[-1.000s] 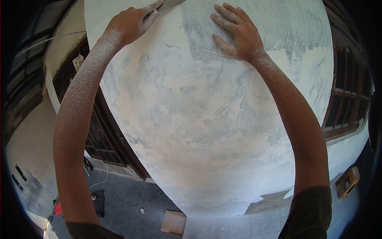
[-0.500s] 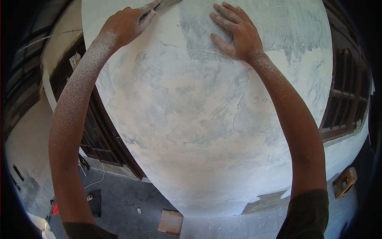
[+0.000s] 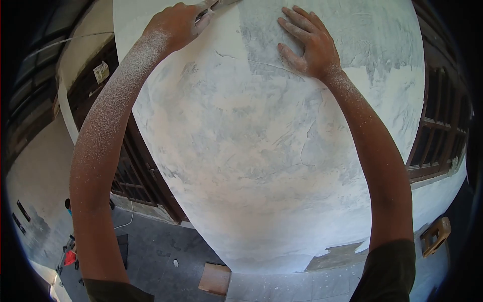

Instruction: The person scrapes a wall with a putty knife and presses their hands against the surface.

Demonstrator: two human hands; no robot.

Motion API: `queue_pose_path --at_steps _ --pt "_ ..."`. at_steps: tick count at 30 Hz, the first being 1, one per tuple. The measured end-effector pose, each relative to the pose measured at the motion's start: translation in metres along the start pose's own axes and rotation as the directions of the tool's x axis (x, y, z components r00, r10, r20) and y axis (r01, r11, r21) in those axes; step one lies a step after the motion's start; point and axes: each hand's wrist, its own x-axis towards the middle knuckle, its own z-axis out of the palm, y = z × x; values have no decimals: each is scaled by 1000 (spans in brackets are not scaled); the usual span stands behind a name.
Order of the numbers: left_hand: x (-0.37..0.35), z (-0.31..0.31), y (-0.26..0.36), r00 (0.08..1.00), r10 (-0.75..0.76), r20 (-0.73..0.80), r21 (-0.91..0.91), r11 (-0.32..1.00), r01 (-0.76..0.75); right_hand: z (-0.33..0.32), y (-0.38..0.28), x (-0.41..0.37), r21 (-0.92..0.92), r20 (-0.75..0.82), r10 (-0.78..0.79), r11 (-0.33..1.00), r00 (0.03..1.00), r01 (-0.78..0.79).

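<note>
At the top of the head view, my left hand (image 3: 176, 27) is closed around a scraper (image 3: 229, 2) with a flat metal blade. The blade lies close to the wall (image 3: 231, 131) and is partly cut off by the frame edge. White dust covers that forearm and the fingers. To the right, my right hand (image 3: 316, 50) rests on the grey-white wall with its fingers spread and nothing in it. Its fingertips are whitened with dust. The wall carries patchy white plaster, grey areas and thin cracks, one of them running between the two hands.
Dark barred woodwork (image 3: 143, 171) stands left of the wall, and a brown-framed window (image 3: 435, 136) is on the right. Below are a brown cardboard piece (image 3: 215, 278), a wooden stool (image 3: 435, 236) and a red item (image 3: 70, 257) on the dark floor (image 3: 166, 251).
The whole view has shifted slightly, so the wall appears further right. My left hand with the scraper has moved a little up and right. My right hand stays at the same spot on the wall.
</note>
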Motion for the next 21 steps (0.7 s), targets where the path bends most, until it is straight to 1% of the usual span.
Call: queue_pose_path --at_steps 1,2,3,4,5,7,8,10,11,12,13,14,16,17,19,20,21 --pt "-15 2 -2 992 58 -113 19 998 -56 -1 -2 1 -5 -2 -13 1000 1000 13" --pt "-17 6 -4 991 68 -113 25 998 -66 -2 -6 0 -9 -4 -20 1000 1000 20" --pt "-20 10 -6 983 88 -163 41 996 -82 -21 -15 8 133 135 9 991 991 -27" --pt "-21 14 -9 972 104 -211 58 994 -94 -21 -14 7 136 130 14 990 991 -31" --pt "-13 17 -11 973 102 -209 62 994 -91 -19 -14 8 128 128 16 991 992 -33" --pt "10 18 -7 989 53 -137 50 998 -46 -18 -14 7 122 131 18 992 991 -34" --pt "9 14 -5 989 54 -138 48 998 -48 -19 -13 7 120 128 13 992 992 -29" --pt "-11 -26 9 991 91 -98 -4 996 -91 -19 -14 8 124 130 6 992 991 -22" --pt "-17 -35 13 992 88 -94 -5 996 -89 -19 -15 8 122 129 9 992 992 -25" --pt "-20 -44 18 998 -10 68 -11 1000 11 -20 -14 7 117 126 16 993 992 -31" --pt "-21 -48 22 968 -104 228 1 994 107 -20 -14 6 116 126 21 993 992 -36" --pt "-19 -49 26 969 -96 228 3 995 98 -20 -14 6 127 119 22 991 993 -37" --pt "-19 -51 27 944 -136 300 -66 984 163 -19 -14 7 140 110 16 990 994 -31" --pt "-17 -49 25 943 -141 300 -66 983 168 -19 -14 7 131 106 17 991 994 -31" --pt "-8 -37 20 997 -7 76 -81 997 13 -20 -14 7 123 103 10 992 995 -23" --pt "-2 -30 16 997 -11 72 -83 996 17 -21 -14 7 125 106 12 992 994 -26" --pt "0 -27 17 999 38 -13 -50 998 -38 -21 -14 7 130 110 16 991 994 -30"
